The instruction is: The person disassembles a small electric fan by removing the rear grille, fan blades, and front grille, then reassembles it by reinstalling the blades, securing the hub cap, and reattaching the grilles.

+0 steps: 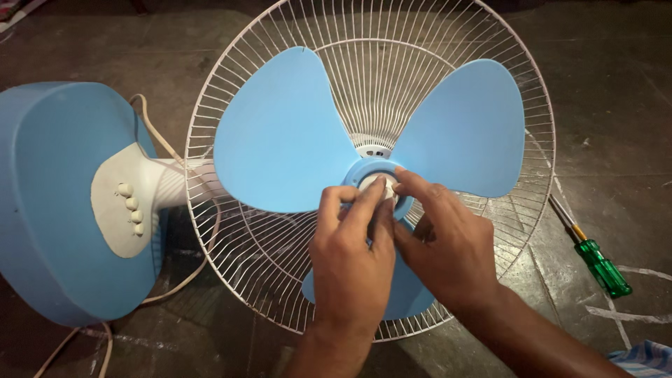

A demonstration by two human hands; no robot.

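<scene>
Dark, worn concrete floor [616,91], scuffed, with faint pale streaks at lower right. Lying on it: a table fan on its back, its blue base [49,210] at left, its white wire rear guard [245,280] flat on the floor with the blue blade [280,133] inside, and a cream power cord [178,283] looping under the neck and off the bottom edge. To the right, just beside the guard's rim, a green-handled screwdriver [602,267]; a scrap of blue-striped cloth [647,358] at the bottom right corner.
</scene>
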